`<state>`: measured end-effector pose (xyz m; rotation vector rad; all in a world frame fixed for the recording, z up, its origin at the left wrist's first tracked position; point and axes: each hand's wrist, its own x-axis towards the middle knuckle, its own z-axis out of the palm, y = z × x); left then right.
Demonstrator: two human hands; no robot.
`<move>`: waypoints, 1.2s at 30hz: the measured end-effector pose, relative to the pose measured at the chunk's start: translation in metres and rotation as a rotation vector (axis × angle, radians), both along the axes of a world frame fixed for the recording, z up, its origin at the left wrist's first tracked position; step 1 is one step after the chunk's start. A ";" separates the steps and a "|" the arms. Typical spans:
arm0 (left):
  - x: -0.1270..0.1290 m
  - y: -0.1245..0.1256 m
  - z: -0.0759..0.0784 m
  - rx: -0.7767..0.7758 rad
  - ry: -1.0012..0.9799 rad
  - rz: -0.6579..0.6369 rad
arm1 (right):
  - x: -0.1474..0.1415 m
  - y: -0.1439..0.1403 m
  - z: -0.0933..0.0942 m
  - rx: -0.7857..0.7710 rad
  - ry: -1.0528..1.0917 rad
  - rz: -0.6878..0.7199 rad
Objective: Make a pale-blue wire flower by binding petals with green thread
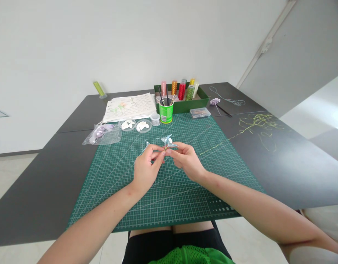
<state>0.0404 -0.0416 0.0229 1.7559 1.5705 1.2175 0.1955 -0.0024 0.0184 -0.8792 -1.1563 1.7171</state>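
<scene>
Above the green cutting mat (169, 198), both of my hands meet at the thin stem of a pale blue artificial flower (168, 140). My left hand (147, 163) pinches the stem between thumb and fingers. Fingertips of my right hand (188, 161) close on the same spot, just under the petals. A small pale blue tip pokes out beyond my left fingers; what it belongs to is partly hidden. From the right hand's side, a yellow-green thread (215, 145) trails across the mat to a loose tangle (258, 123) on the dark table.
A green can (166, 113) of brushes stands before a green box (185, 107) with several thread spools. Dishes of white pieces (143, 125), a plastic bag (104, 135), and paper sheets (129, 106) lie left. A clear case (200, 113) and a purple flower (215, 101) sit right.
</scene>
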 end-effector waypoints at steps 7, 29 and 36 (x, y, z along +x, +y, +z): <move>0.000 -0.001 -0.003 -0.001 0.005 -0.047 | -0.001 -0.002 -0.002 -0.023 0.027 -0.020; -0.057 0.041 -0.012 -0.223 0.824 0.124 | 0.019 0.028 -0.005 0.084 -0.126 -0.311; -0.052 0.045 -0.008 -0.219 0.646 0.104 | 0.018 0.028 -0.008 0.102 -0.154 -0.295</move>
